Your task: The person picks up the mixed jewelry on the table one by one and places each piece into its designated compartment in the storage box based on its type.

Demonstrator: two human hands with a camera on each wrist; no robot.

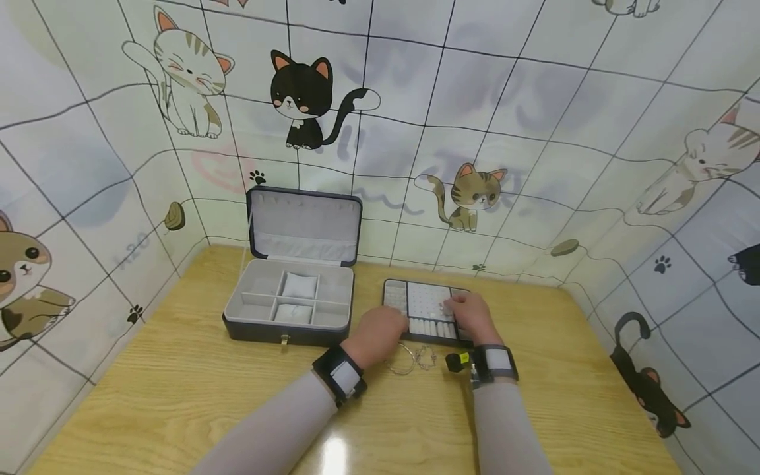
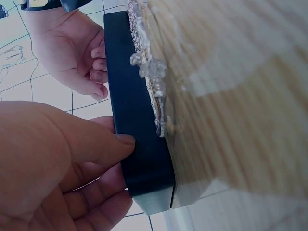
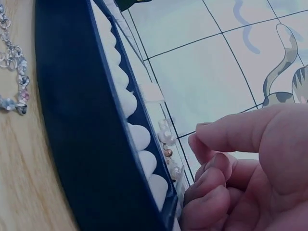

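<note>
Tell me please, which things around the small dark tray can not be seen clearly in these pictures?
- Tray compartments under both hands: head view, covered by left hand and right hand.
- Earrings on the tray: right wrist view, too small and blurred.
- Bracelet on the table: head view, too small; left wrist view, blurred.
- Right fingertips: right wrist view, contact unclear.

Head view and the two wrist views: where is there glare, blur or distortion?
Head view: a bright glare spot on the table near the bottom edge, and the wall grid lines bend as through a wide lens. Left wrist view: the bracelet and wood are blurred. Right wrist view: the right hand is close and soft.
</note>
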